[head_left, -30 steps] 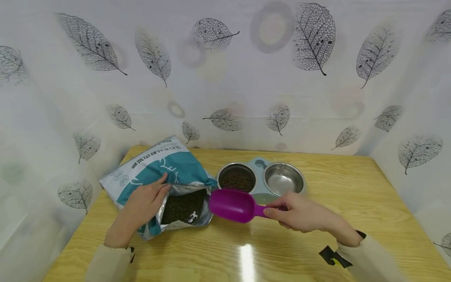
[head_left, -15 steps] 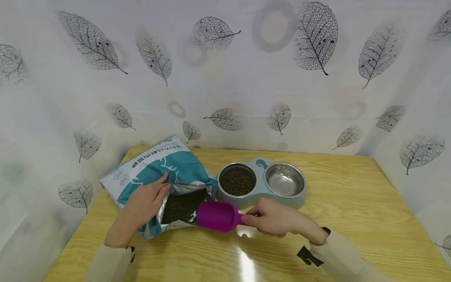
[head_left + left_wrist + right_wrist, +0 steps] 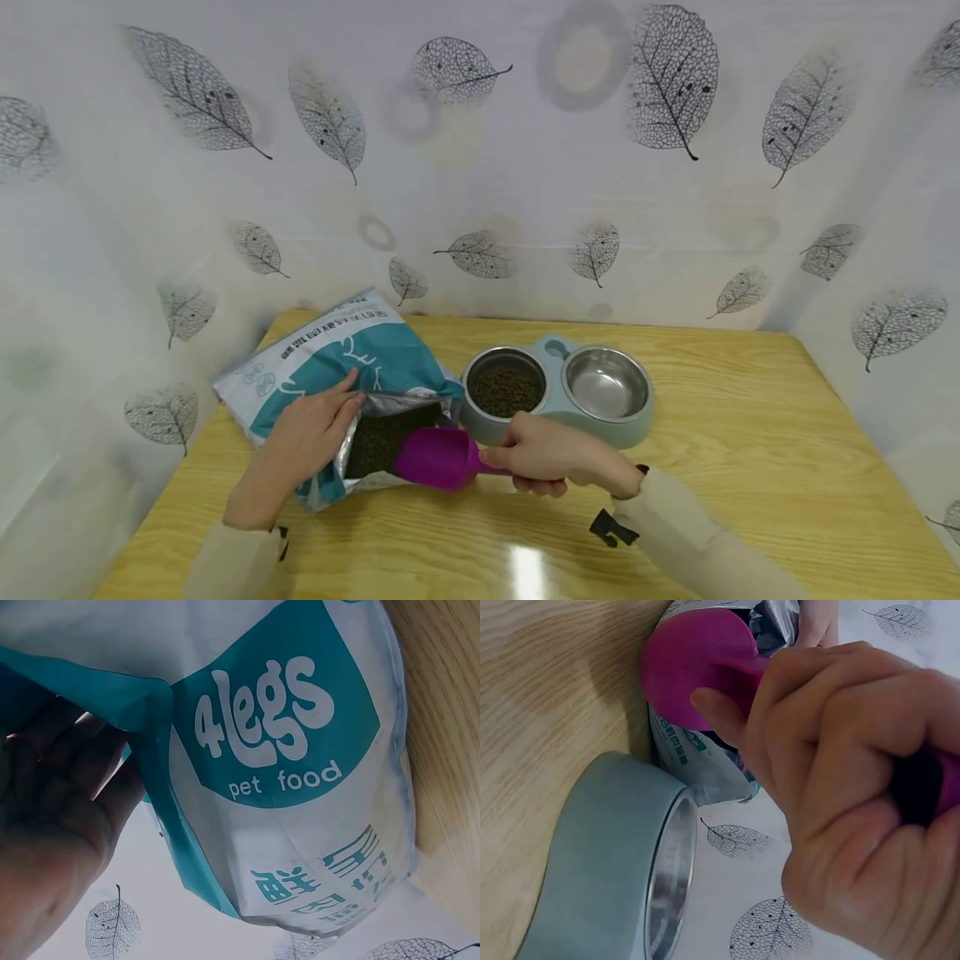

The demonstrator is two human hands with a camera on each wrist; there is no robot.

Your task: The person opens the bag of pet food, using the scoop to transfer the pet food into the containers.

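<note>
A white and teal pet food bag (image 3: 367, 333) lies on its side, its mouth gaping to the front and right, with dark kibble (image 3: 378, 440) inside. My left hand (image 3: 303, 433) grips the bag beside its mouth; in the left wrist view, the fingers (image 3: 97, 761) pass behind a teal edge. My right hand (image 3: 551, 454) holds a purple scoop (image 3: 441, 458) by its handle. The scoop's front end is inside the bag's mouth, so its tip is hidden. In the right wrist view, the right thumb (image 3: 716, 712) lies along the scoop's handle.
Behind the right hand stands a pale blue-green double feeder (image 3: 557, 404). Brown kibble (image 3: 506, 390) lies in its left steel bowl; the right steel bowl (image 3: 606, 385) shows a bare bottom. A leaf-print curtain (image 3: 540, 192) bounds the wooden table (image 3: 720, 400) at the back and sides.
My right hand has moved left and slightly toward me, carrying the scoop from beside the bag into its mouth. The left hand, bag and feeder have stayed in place.
</note>
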